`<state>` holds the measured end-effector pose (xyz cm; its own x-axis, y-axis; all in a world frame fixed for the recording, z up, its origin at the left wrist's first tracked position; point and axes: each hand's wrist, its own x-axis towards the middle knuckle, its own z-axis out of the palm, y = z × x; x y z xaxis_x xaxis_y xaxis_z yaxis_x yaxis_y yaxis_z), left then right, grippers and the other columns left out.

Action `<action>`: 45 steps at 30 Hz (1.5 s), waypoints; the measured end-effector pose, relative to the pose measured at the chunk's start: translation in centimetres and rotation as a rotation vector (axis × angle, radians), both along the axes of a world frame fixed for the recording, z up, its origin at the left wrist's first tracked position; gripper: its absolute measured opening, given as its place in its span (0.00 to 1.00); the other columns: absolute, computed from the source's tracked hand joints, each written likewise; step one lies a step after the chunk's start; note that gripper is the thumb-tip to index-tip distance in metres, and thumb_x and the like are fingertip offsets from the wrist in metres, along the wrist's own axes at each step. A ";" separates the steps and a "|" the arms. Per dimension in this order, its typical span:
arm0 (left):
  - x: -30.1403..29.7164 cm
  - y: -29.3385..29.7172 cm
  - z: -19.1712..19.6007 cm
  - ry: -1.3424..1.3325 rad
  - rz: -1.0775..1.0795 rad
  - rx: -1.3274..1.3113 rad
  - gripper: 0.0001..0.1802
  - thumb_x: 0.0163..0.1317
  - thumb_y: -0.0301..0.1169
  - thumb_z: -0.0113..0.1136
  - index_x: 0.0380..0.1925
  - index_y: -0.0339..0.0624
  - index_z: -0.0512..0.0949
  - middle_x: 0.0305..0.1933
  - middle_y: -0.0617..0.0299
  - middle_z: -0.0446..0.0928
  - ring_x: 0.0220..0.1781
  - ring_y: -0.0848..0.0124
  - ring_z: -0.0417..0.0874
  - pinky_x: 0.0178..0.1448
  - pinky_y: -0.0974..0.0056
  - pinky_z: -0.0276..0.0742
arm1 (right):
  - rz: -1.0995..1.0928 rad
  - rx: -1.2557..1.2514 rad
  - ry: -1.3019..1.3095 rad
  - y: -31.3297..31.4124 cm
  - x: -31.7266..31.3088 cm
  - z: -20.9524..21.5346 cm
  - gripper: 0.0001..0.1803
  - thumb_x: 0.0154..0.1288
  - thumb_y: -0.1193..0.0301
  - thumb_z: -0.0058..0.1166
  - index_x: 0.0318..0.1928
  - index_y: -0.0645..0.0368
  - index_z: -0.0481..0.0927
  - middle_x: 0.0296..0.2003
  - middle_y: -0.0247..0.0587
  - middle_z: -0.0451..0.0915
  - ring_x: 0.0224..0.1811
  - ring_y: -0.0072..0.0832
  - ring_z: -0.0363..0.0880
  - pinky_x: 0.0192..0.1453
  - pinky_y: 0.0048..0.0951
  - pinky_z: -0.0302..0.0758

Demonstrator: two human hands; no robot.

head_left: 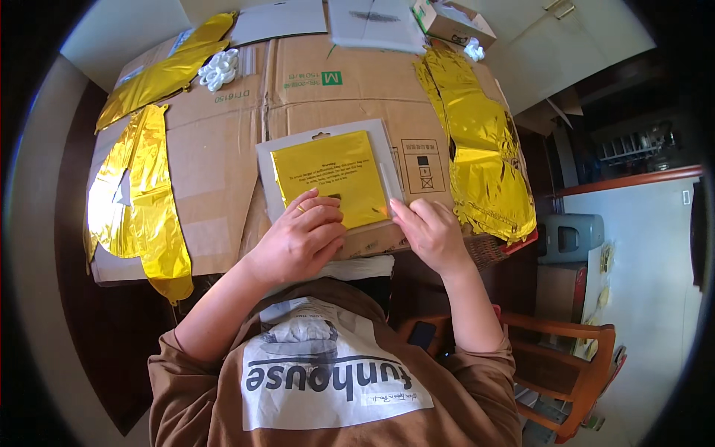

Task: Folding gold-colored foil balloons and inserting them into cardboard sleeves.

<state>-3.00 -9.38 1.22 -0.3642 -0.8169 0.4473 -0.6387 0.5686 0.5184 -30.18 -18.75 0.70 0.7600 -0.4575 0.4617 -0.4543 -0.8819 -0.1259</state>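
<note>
A flat plastic bag [383, 138] with a hang hole at its top lies on the cardboard in front of me. Inside it is a folded gold foil balloon [328, 153], with dark print across its upper face. My left hand [307, 227] is closed over the bag's lower left part, its fingers curled and the thumb hidden. At the lower right corner, my right hand [428, 227] pinches the bag's edge between thumb and forefinger.
Flat gold foil balloons lie at left [160, 216], far left [160, 74] and right [484, 149]. White ribbon coils [218, 69] sit near the far left foil. A small open box [454, 24] and white sheets [279, 21] line the back. A wooden chair [596, 357] stands at right.
</note>
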 end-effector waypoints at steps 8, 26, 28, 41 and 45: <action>-2.1 -2.7 0.6 -0.099 -0.012 -0.115 0.20 0.54 0.31 0.72 0.49 0.46 0.83 0.58 0.55 0.77 0.68 0.52 0.75 0.74 0.43 0.68 | -0.089 0.021 -0.008 1.7 0.7 0.2 0.22 0.57 0.72 0.69 0.53 0.60 0.83 0.32 0.37 0.70 0.33 0.34 0.77 0.38 0.35 0.76; -4.0 -5.8 -0.5 -0.145 -0.362 -0.069 0.20 0.57 0.26 0.64 0.51 0.44 0.83 0.61 0.56 0.78 0.69 0.57 0.76 0.76 0.48 0.67 | -0.166 0.232 -0.165 4.3 -2.3 0.6 0.15 0.54 0.79 0.69 0.43 0.60 0.84 0.42 0.41 0.79 0.39 0.40 0.81 0.44 0.38 0.78; -3.9 -5.5 -0.5 -0.152 -0.376 -0.067 0.20 0.58 0.27 0.64 0.52 0.44 0.83 0.62 0.56 0.78 0.69 0.57 0.75 0.76 0.48 0.66 | -0.146 0.266 -0.180 4.4 -2.6 0.4 0.14 0.54 0.79 0.70 0.43 0.60 0.84 0.41 0.40 0.79 0.39 0.40 0.81 0.44 0.38 0.78; -4.1 -5.1 -0.8 -0.135 -0.377 -0.059 0.18 0.59 0.26 0.64 0.51 0.44 0.85 0.61 0.57 0.78 0.69 0.57 0.76 0.75 0.49 0.68 | -0.084 0.212 -0.008 4.1 -2.1 1.1 0.11 0.56 0.77 0.66 0.37 0.58 0.76 0.35 0.40 0.74 0.37 0.41 0.76 0.47 0.40 0.74; -4.1 -5.1 -0.9 -0.093 -0.373 -0.049 0.19 0.58 0.25 0.64 0.50 0.43 0.85 0.60 0.57 0.79 0.68 0.57 0.77 0.74 0.50 0.69 | -0.059 0.293 0.014 3.9 -2.2 1.2 0.09 0.60 0.77 0.63 0.36 0.59 0.74 0.35 0.41 0.73 0.37 0.43 0.76 0.46 0.41 0.73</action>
